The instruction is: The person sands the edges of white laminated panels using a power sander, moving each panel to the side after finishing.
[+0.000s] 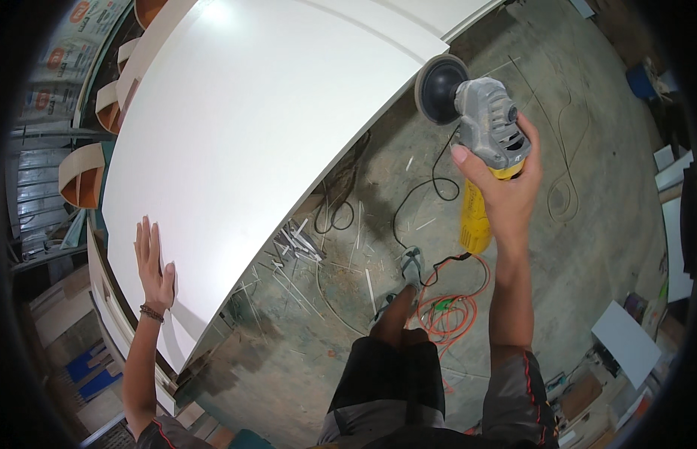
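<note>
A yellow and grey angle grinder (487,123) with a round black sanding pad is gripped in my right hand (506,183), to the right of a large white panel (236,142). The tool's pad stands on edge near the panel's far right corner; whether it touches the edge I cannot tell. My left hand (152,262) lies flat on the panel's near left part, fingers stretched out and holding nothing. A dark cord runs from the lower end of the grinder.
An orange cable (457,322) lies coiled on the concrete floor (513,247) by my feet. White strips of scrap (296,243) are scattered under the panel's edge. Curved wooden pieces (83,176) line its left side. A white board (625,343) stands at the right.
</note>
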`<action>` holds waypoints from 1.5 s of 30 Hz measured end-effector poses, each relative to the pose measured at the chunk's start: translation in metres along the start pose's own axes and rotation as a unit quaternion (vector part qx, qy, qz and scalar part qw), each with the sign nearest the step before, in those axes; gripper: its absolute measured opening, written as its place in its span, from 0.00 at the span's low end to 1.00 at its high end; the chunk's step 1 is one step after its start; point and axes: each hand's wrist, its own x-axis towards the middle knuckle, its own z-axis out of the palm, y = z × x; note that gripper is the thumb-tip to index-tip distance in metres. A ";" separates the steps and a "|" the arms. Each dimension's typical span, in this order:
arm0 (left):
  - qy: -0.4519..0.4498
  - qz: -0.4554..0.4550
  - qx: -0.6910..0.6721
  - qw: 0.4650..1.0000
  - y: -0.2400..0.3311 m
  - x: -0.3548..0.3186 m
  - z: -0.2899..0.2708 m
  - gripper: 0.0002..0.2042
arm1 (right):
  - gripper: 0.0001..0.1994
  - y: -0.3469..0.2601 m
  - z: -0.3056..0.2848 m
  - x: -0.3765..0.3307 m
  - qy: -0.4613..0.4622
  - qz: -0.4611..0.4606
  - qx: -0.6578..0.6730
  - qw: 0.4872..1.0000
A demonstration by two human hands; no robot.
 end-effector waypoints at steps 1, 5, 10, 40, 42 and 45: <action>-0.001 -0.001 -0.003 1.000 0.001 0.001 0.001 0.39 | 0.41 0.000 -0.004 0.003 0.003 -0.002 -0.001 1.000; -0.004 -0.005 -0.006 1.000 0.001 0.003 0.003 0.40 | 0.41 -0.001 -0.011 0.008 0.001 -0.022 -0.011 1.000; -0.006 -0.009 -0.016 1.000 0.004 0.004 -0.001 0.41 | 0.41 0.001 -0.010 0.009 -0.021 -0.041 -0.015 0.999; 0.009 -0.010 -0.012 1.000 0.002 0.006 0.001 0.39 | 0.41 0.003 -0.009 0.006 -0.019 -0.034 -0.015 0.999; 0.012 -0.007 -0.014 1.000 0.001 0.005 0.001 0.38 | 0.42 0.002 -0.012 0.005 -0.010 -0.015 -0.005 1.000; 0.021 -0.001 -0.017 1.000 -0.001 0.002 0.002 0.37 | 0.41 0.000 -0.020 0.000 0.010 -0.004 -0.003 1.000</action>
